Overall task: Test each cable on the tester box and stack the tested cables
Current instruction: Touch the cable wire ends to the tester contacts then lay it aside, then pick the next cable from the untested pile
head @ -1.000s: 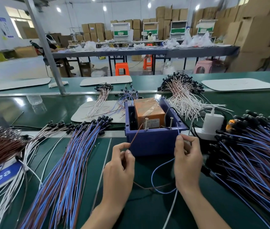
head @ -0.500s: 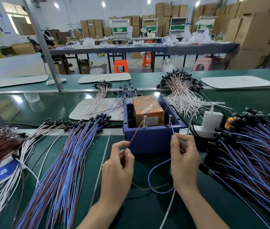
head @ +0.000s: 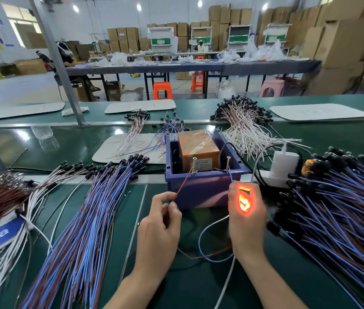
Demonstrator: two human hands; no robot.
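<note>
Cable [head: 199,240] under test hangs in a slack loop over the worktop [head: 198,286] between your two hands, with both ends up at the tester box [head: 203,190] straight ahead of you. Your left hand [head: 161,221] pinches the brown lead [head: 183,184] between thumb and fingertips, and its tip meets the left screw [head: 194,163]. Your right hand [head: 246,219] is curled round the cable's other end while the blue lead [head: 230,177] reaches the right screw [head: 228,162]. An orange glow [head: 244,201] shows through those fingers, so this one looks like a pass.

Next comes the stacking, and it turns on direction. The combed pile [head: 83,230] lies to the left of your left hand, its long axis running from near you away toward the box, black heads at the far end. That is probably the tested stack, though I cannot be sure. Your left hand is the nearer one. The tangled heap [head: 343,215] sits just beside your right hand.
</note>
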